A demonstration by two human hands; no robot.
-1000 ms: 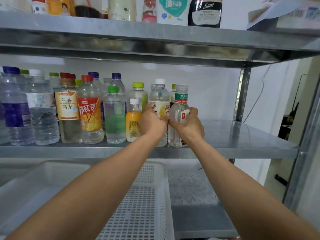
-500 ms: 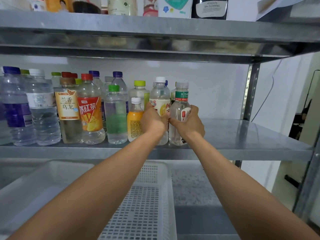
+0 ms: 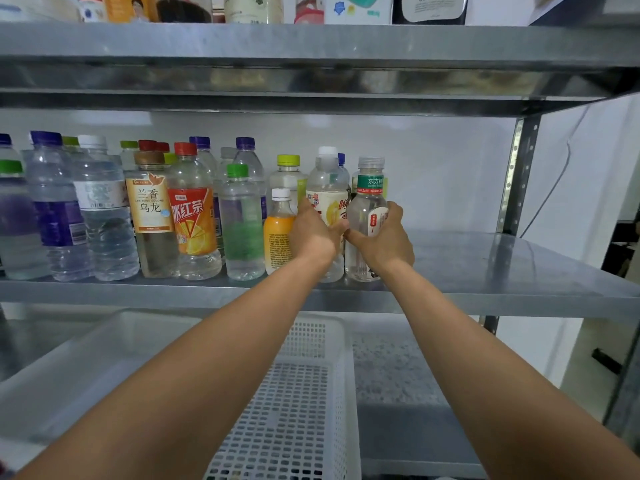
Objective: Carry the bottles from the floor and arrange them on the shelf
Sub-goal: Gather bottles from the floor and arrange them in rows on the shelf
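东方树 bottle (image 3: 366,209) in right hand (image 3: 384,239)

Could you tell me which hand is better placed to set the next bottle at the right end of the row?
The right hand, probably: it grips the end bottle beside the bare shelf. The left hand grips the white-capped bottle, boxed in by others.

White wall (image 3: 433,168) behind; thin cable (image 3: 568,152) hanging; speckled floor (image 3: 388,368) below.

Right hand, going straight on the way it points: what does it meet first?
The right hand grips the green-label clear bottle; pushed on, that bottle likely meets the back-row bottle behind it, though depth is unclear.
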